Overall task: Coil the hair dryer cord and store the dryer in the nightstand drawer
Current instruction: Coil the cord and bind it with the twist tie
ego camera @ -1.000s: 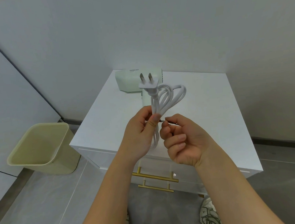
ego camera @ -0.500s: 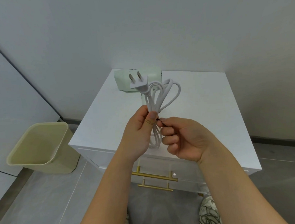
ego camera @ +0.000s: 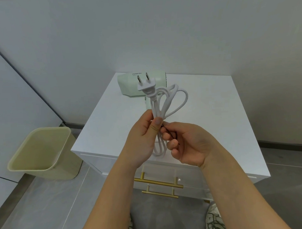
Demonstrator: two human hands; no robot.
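plug (ego camera: pixel 146 86) tipped upright; left hand (ego camera: pixel 141 140) grips cord (ego camera: pixel 153 108) mid-coil, right hand (ego camera: pixel 188 145) pinches black tie (ego camera: pixel 166 129) beside it.

Single view: head-worn, wide-angle. Looks forward and down from above front edge of nightstand (ego camera: pixel 207 112), facing wall behind it. Nightstand top at mid-frame, close; gold drawer handles (ego camera: pixel 158 182) below it, seen steeply from above. Forearms enter from bottom edge. Left hand (ego camera: pixel 142 140) gripping cord (ego camera: pixel 179 102) and right hand (ego camera: pixel 188 144) pinching thin black tie (ego camera: pixel 172 136) sit nearest lens, over nightstand front edge. Bin (ego camera: pixel 41 153) left of nightstand. Straight lines bow toward frame edges.
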